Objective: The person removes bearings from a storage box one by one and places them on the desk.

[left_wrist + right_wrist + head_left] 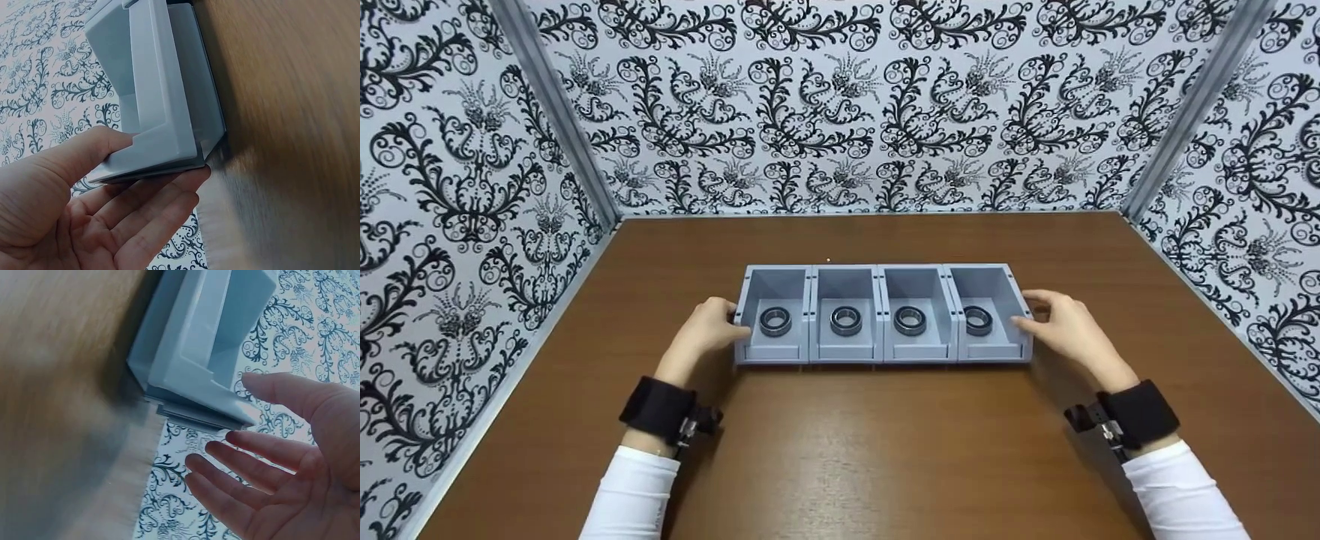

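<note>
A row of joined grey storage bins (844, 352) stands on the wooden table in the head view. In each compartment lies one ring-shaped ball bearing, such as the leftmost bearing (775, 321) and the rightmost bearing (977, 320). At the left end, my left hand (706, 328) pinches the side wall, thumb over the rim and fingers along the outside, as the left wrist view shows of the end bin (163, 135). Beside the right end, my right hand (1065, 326) has its fingers spread, with thumb and fingertips just off the end bin (191, 377) in the right wrist view.
The brown table (855, 450) extends around the bins on all sides. Patterned black-and-white panels (840, 112) enclose it at the back, left and right, joined by grey corner posts. Both wrists wear black bands (660, 409).
</note>
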The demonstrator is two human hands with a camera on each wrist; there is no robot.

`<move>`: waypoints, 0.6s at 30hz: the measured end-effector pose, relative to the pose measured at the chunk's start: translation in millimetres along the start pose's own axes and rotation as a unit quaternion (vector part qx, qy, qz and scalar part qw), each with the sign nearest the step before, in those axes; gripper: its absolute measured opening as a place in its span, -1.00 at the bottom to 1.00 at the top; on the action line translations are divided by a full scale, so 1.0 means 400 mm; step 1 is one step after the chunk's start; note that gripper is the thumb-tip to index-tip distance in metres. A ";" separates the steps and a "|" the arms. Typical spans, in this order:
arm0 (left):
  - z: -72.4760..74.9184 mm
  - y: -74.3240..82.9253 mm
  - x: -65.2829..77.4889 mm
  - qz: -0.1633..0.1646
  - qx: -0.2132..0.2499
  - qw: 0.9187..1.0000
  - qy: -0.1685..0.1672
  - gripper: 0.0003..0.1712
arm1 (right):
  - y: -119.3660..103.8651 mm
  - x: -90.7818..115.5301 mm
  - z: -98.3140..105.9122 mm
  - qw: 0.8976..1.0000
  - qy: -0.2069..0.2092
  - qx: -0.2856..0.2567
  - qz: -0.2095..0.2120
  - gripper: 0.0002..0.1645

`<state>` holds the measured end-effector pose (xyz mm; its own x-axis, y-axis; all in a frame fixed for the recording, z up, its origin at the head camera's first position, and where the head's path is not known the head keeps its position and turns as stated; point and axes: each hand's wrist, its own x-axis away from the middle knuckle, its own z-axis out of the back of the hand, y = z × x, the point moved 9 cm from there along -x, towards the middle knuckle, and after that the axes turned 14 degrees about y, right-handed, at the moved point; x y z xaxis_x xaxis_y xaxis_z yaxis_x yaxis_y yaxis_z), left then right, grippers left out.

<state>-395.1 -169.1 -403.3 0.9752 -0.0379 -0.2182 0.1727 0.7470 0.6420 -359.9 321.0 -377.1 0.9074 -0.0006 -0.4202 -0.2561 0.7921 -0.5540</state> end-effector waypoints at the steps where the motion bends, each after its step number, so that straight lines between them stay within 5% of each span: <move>1: 0.001 0.001 0.000 -0.002 0.000 1.000 0.001 -0.93 | -0.007 0.000 0.006 1.000 0.008 0.000 0.005 -0.37; 9: -0.003 -0.005 0.000 0.001 0.003 1.000 -0.004 -0.92 | -0.076 0.007 0.034 0.996 0.051 0.012 0.067 -0.44; 18: -0.001 0.000 -0.002 0.002 0.004 1.000 0.000 -0.92 | -0.138 0.009 0.020 0.991 0.048 0.008 0.124 -0.45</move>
<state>-395.9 -168.9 -403.4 0.9758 -0.0350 -0.2160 0.1702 0.7417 0.6488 -339.8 282.0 -342.4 0.7814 0.1368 -0.6088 -0.4605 0.7848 -0.4147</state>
